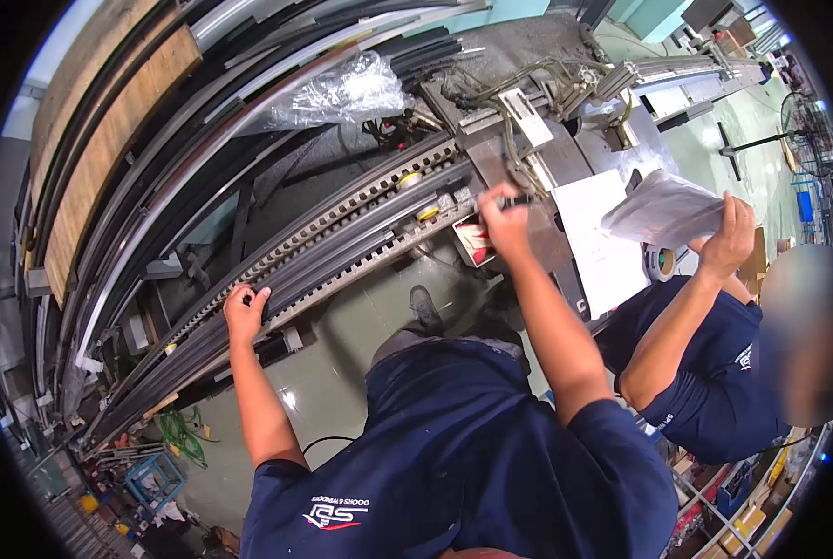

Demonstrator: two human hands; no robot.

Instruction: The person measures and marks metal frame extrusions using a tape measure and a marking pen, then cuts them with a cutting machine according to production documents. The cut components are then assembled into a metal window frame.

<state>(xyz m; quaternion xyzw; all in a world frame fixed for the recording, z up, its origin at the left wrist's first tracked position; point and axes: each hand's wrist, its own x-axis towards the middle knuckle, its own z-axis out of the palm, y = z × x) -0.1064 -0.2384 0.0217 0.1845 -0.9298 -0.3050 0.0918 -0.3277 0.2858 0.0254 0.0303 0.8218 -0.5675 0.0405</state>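
I am curling my left hand (246,312) closed over the edge of the long slotted rail (342,247), which is lying slantwise across the machine. My right hand (502,219) is pinching a thin dark tool (526,199) at the rail's far end. I am judging that, with so much rail unsupported, a slackening left grip could let it slide and throw the tool off its spot.

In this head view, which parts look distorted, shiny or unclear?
Head view: the fisheye lens bends the long dark metal rails into arcs and leaves black corners; glare whitens the crumpled clear plastic wrap; a small light reflection sits on the green floor; the left hand, gripping a rail, and the right hand are sharp; a blur patch masks the co-worker at the head.
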